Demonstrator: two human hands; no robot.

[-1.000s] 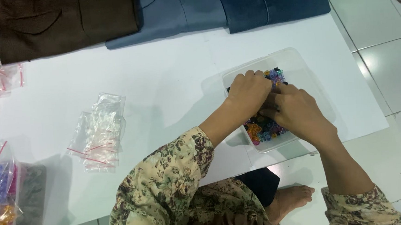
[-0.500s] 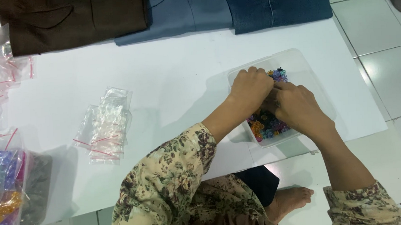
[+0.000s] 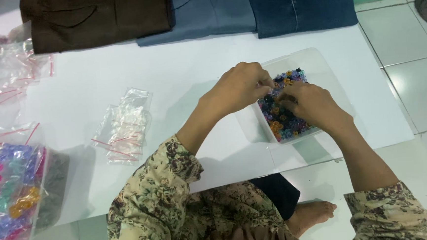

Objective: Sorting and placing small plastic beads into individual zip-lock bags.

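Observation:
A clear plastic tray [image 3: 322, 68] sits on the white table [image 3: 181, 77], holding several small beads [image 3: 282, 123] in purple, blue and orange. My left hand [image 3: 241, 86] hovers at the tray's left rim with fingers curled and pinched; whatever it pinches is too small to make out. My right hand [image 3: 309, 104] rests palm down in the tray, fingers bent into the beads. The two hands nearly touch over the bead pile. What lies under the right hand's fingers is hidden.
A pile of small clear zip bags [image 3: 125, 128] with red strips lies left of the hands. More empty bags [image 3: 7, 66] lie far left, a big bag of coloured beads [image 3: 10, 191] at the lower left. Folded brown [image 3: 96, 18] and blue cloth [image 3: 300, 3] line the far edge. Tiled floor [image 3: 416, 83] lies right.
Both hands stay at the tray, fingers working slightly in the beads. The view has drifted a little to the left, so everything sits a bit further right in the picture.

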